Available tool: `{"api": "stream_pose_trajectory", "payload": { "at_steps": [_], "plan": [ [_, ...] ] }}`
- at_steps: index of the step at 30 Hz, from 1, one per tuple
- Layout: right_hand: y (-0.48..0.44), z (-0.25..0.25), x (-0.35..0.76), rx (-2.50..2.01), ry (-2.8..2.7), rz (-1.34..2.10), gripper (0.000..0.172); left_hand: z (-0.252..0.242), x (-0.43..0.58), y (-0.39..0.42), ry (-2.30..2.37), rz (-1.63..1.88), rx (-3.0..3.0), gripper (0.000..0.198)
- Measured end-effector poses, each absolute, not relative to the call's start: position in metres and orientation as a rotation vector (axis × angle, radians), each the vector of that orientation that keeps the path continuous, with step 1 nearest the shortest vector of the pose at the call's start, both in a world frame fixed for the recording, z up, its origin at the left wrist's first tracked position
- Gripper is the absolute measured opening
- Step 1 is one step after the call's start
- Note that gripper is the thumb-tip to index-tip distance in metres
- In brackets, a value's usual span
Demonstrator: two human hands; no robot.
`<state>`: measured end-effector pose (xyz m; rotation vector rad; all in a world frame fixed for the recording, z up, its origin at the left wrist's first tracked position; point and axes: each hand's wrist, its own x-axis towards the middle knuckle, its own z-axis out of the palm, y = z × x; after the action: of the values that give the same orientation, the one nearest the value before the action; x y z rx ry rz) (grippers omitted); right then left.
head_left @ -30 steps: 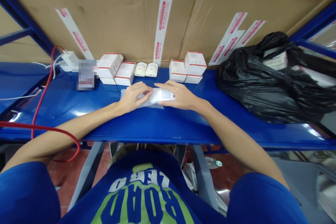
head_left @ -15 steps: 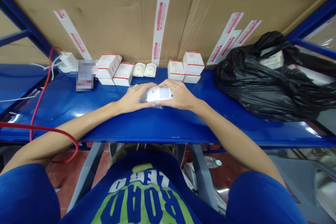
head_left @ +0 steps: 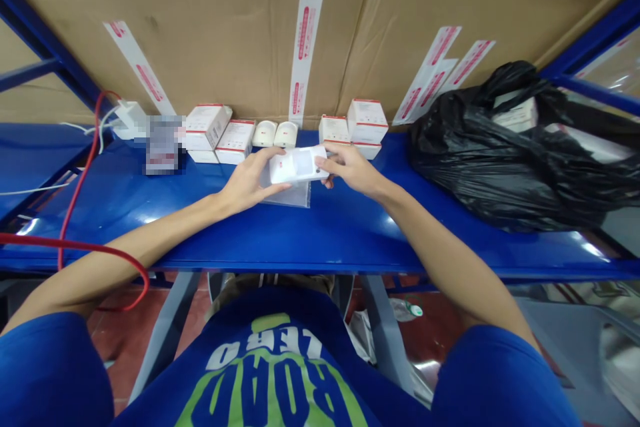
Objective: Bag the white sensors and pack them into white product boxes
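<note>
Both hands hold a white motion sensor (head_left: pixel 299 165) with a pale window and a small red mark, a little above the blue table. My left hand (head_left: pixel 246 180) grips its left end, thumb along the near edge and a finger over the far edge. At the right end, my right hand (head_left: pixel 353 170) pinches it, thumb on top near a small dark spot and fingers curled beneath. Under the sensor, a clear plastic bag (head_left: pixel 293 196) lies flat on the table. Behind the hands stand two cream-white sensors (head_left: pixel 265 133) side by side.
White boxes with red edges (head_left: pixel 205 127) are stacked at the back left, and more boxes (head_left: pixel 367 120) at the back right. A black plastic bag (head_left: pixel 465 153) holding boxes fills the right side. A red cable (head_left: pixel 80 193) and a white plug (head_left: pixel 131 117) lie at left.
The sensor has been raised slightly and tilted, its right end higher. My right hand has shifted right to a pinch on the end, and more of the clear bag shows.
</note>
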<state>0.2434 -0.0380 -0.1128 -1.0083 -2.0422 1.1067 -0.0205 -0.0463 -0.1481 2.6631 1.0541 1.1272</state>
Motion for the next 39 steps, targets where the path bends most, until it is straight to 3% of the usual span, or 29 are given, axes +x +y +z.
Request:
{"api": "stream_pose_trajectory", "payload": {
  "at_steps": [11, 18, 24, 32, 39],
  "plan": [
    [-0.059, -0.136, 0.208, -0.954, -1.952, 1.188, 0.059, -0.145, -0.014, -0.054, 0.845, 1.038, 2.859, 0.048],
    [-0.065, -0.13, 0.209, -1.01, -1.971, 0.632, 0.028, -0.147, -0.011, -0.052, 1.047, 1.084, 2.825, 0.059],
    [-0.067, -0.137, 0.201, -0.894, -1.988, 0.591, 0.015, -0.142, -0.005, -0.058, 1.091, 0.98, 2.875, 0.052],
    [-0.064, -0.138, 0.203, -1.006, -2.004, 0.519, 0.017, -0.147, -0.003, -0.052, 1.172, 0.911, 2.794, 0.054],
    [-0.064, -0.126, 0.214, -1.106, -1.925, 0.507, 0.017, -0.147, -0.007, -0.049, 1.259, 0.721, 2.623, 0.068]
  ]
}}
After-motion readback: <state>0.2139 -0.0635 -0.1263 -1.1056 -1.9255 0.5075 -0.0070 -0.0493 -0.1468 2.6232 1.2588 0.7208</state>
